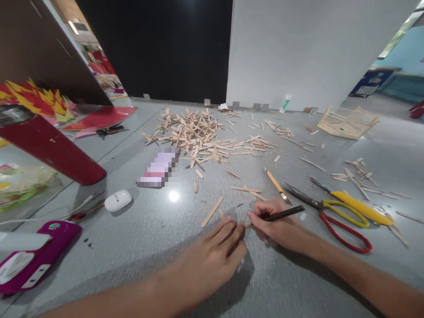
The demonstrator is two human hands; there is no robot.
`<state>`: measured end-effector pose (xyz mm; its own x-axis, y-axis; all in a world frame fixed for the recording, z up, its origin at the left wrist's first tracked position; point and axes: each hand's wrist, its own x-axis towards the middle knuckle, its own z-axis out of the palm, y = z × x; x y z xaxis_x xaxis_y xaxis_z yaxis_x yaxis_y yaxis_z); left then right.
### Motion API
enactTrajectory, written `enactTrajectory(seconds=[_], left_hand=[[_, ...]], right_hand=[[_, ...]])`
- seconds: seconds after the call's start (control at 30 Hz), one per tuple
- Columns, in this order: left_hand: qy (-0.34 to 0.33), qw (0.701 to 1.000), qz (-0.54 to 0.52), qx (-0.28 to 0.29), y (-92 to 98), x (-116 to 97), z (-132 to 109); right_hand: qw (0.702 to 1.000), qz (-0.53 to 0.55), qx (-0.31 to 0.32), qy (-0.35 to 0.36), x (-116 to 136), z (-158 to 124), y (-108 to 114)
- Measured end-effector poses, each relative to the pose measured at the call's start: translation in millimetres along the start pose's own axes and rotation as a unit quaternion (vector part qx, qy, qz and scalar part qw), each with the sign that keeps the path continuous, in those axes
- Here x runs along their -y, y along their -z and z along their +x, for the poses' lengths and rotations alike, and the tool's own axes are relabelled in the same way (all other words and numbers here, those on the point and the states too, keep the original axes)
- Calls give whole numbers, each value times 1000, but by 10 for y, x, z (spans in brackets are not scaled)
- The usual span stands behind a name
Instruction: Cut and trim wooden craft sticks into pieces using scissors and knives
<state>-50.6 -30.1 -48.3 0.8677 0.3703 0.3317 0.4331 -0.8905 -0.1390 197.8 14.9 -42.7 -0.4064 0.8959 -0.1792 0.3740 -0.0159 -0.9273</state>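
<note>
My right hand [271, 223] grips a black pen [285, 213], its fingers closed round it near a small wooden stick [247, 225] on the grey table. The stick's left end runs under the fingertips of my left hand [221, 251], which press down on it with the fingers close together. Just beyond my left hand a loose stick [212, 212] lies slanted. More sticks [245, 189] lie crossed ahead of my hands. A yellow cutter [276, 184] rests beyond my right hand. The pen's tip is hidden by my fingers.
A large stick pile [192, 132] spreads ahead. Scissors [344, 223] and a yellow tool [362, 206] lie right, a wooden frame [347, 123] back right. Leftward are a phone [159, 168], white case [118, 201], red bottle [62, 150] and purple device [39, 256].
</note>
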Motion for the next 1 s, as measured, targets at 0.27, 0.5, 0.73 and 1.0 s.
enactTrajectory(seconds=[0.27,0.5,0.73,1.0], left_hand=[[12,1000,-4,0,3,-2,-9],[30,1000,-4,-4,23,-25,-8],[33,999,-16,11,-6,-30,-23],[30,999,-28,25,-11,-28,-28]], right_hand=[[1000,4,-16,11,-72,3,-12],[1000,-9,-21,19,-98,7,-8],[1000,-9,-25,14,-84,6,-9],[1000,2,-30,-5,-87,6,-11]])
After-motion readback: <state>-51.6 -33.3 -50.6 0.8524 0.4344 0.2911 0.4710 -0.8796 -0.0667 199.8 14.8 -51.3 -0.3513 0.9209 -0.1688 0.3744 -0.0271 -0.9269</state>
